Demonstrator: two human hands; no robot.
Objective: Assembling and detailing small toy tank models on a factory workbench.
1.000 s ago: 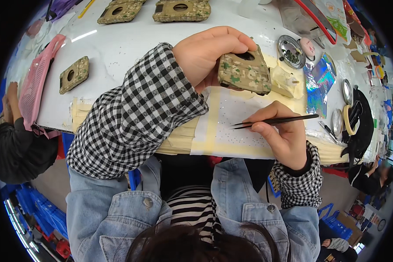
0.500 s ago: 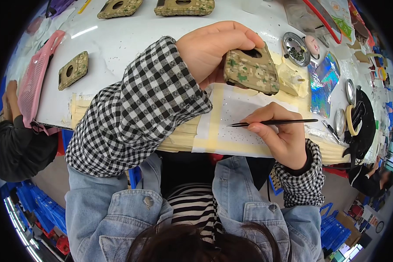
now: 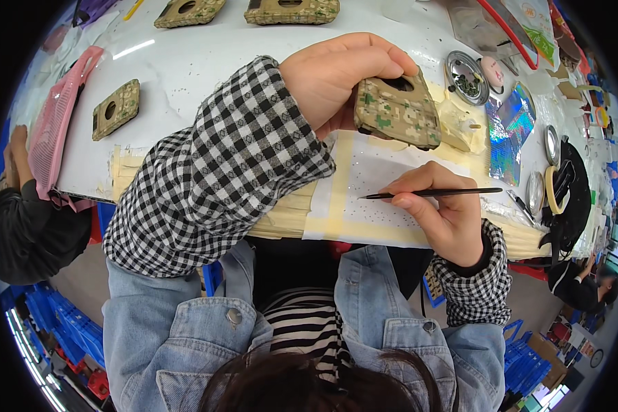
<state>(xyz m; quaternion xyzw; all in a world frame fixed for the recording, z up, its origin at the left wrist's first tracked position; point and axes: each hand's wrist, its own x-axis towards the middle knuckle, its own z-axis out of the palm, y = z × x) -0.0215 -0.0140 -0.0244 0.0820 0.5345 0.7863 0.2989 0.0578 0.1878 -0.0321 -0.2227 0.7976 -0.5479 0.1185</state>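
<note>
My left hand (image 3: 350, 65) grips a camouflage-patterned case (image 3: 398, 113) by its upper left side, holding it tilted above the bench. A dark round hole shows near the case's top, and its underside is hidden. Lower and to the right, my right hand (image 3: 443, 209) pinches slim black tweezers (image 3: 470, 191) between thumb and fingers. Their pale fine tip points left over a white paper sheet (image 3: 333, 223), which is taped down with cream tape and dotted with many tiny dark and shiny specks. Whether the tip holds a speck is too small to tell.
Similar camouflage cases lie at the left (image 3: 115, 110) and along the far side (image 3: 292, 9). A pink mesh basket (image 3: 65, 117) stands at the left edge. To the right are a round metal tin (image 3: 467, 77), iridescent film (image 3: 508, 137), a tape roll (image 3: 555, 189) and a black bag (image 3: 573, 199).
Both hands keep nearly the same pose. The case, tweezers and bench things appear shifted only a few pixels to the right.
</note>
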